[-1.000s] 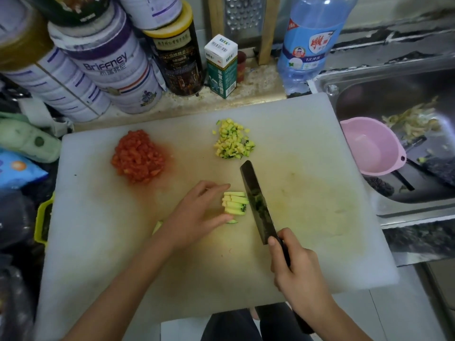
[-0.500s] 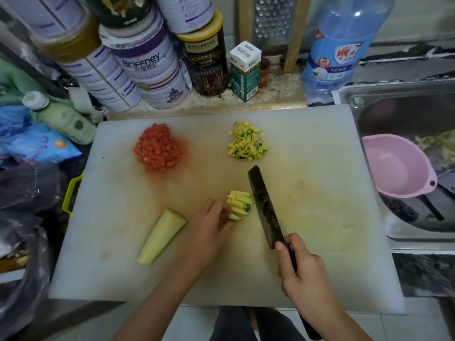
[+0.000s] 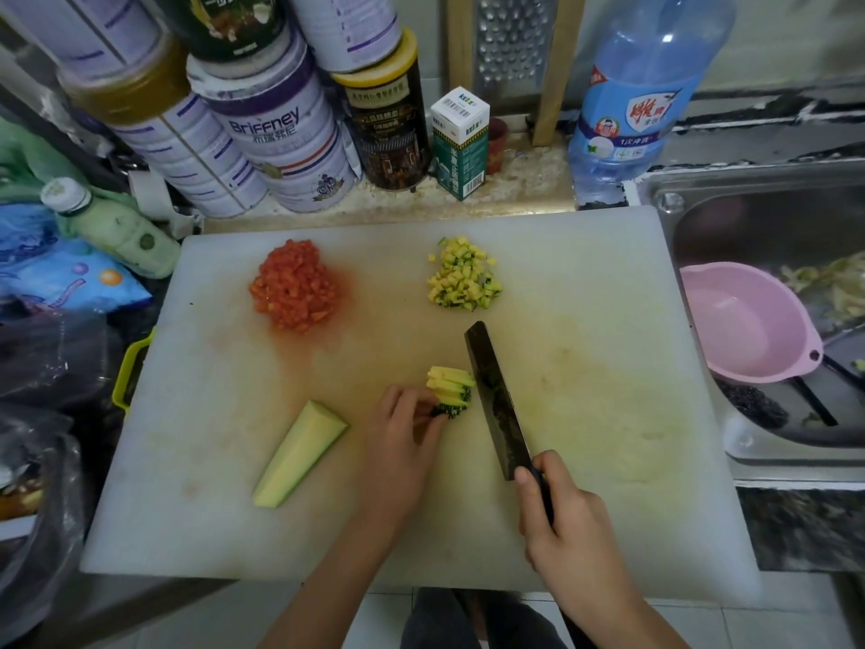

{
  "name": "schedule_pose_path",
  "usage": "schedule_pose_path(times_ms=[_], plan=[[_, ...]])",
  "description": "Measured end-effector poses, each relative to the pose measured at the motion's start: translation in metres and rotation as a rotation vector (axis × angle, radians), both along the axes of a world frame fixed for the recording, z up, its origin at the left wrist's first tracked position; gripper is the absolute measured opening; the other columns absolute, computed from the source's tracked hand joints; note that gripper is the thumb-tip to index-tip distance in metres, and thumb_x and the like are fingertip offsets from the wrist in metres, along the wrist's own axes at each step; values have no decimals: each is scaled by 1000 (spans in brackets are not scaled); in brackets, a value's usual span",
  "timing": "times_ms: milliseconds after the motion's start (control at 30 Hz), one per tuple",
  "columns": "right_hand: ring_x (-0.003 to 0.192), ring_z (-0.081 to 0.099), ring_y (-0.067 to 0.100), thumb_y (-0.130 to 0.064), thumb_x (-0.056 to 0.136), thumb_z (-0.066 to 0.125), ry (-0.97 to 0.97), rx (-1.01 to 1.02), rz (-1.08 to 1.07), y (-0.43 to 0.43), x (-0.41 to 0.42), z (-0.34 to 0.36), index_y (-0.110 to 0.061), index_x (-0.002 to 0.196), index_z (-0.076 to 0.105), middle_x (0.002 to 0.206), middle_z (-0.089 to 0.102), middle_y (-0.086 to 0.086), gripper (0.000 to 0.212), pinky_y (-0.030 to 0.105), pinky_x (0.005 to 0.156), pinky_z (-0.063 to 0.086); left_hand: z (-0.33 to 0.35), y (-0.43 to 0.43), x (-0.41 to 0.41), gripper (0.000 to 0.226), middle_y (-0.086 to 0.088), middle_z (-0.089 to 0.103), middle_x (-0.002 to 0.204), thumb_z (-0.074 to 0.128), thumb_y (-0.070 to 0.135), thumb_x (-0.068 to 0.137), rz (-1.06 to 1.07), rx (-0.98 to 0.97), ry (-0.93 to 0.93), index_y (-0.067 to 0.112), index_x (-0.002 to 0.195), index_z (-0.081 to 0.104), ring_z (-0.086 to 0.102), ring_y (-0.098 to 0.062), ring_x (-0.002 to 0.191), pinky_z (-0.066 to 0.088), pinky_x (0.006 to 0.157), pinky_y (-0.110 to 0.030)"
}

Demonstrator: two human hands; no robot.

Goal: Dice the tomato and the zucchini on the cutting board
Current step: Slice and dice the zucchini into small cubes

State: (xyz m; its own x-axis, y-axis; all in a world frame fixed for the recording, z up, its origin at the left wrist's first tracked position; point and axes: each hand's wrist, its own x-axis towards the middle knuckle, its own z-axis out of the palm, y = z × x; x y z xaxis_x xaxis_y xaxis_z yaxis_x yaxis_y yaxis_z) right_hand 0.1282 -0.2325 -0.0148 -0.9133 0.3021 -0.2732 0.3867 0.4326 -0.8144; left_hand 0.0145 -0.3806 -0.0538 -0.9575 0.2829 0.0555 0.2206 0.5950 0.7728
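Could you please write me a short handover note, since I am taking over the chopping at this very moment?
Hands: the left grip holds a bundle of zucchini strips down on the cutting board, fingers curled. The right grip holds the knife by its handle, blade at the strips' right end.
Done: the diced tomato pile sits far left on the board, the diced zucchini pile far middle.
Left: dice the held strips, then cut up the zucchini wedge lying untouched to the left of the left grip.
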Motion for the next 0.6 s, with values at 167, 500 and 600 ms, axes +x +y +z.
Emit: schedule_pose_path(times_ms=[167,500,600], plan=[[41,48,18,-53,87,33,12,0,-17,-2,3,3,-30,81,38,54,51,7,24,40,47,43,0,-4,-1,27,6,52,105,75,14,84,-30,-29,-41,11,107,61,58,-2,92,53,82,-22],[44,50,24,-58,82,33,-52,26,-135,-17,7,2,-36,82,37,58,55,17,23,39,49,45,-4,-23,-74,72,-9,38,148,65,47,84,-667,-317,190,34,146,30,41,-26,133,41,106,-41],[43,51,22,-46,88,40,-80,-5,-170,-27,2,4,-28,84,42,58,55,18,18,40,48,46,-10,-23,-84,59,-7,50,138,53,48,89,-794,-284,312,25,141,40,47,-22,125,47,101,-38]])
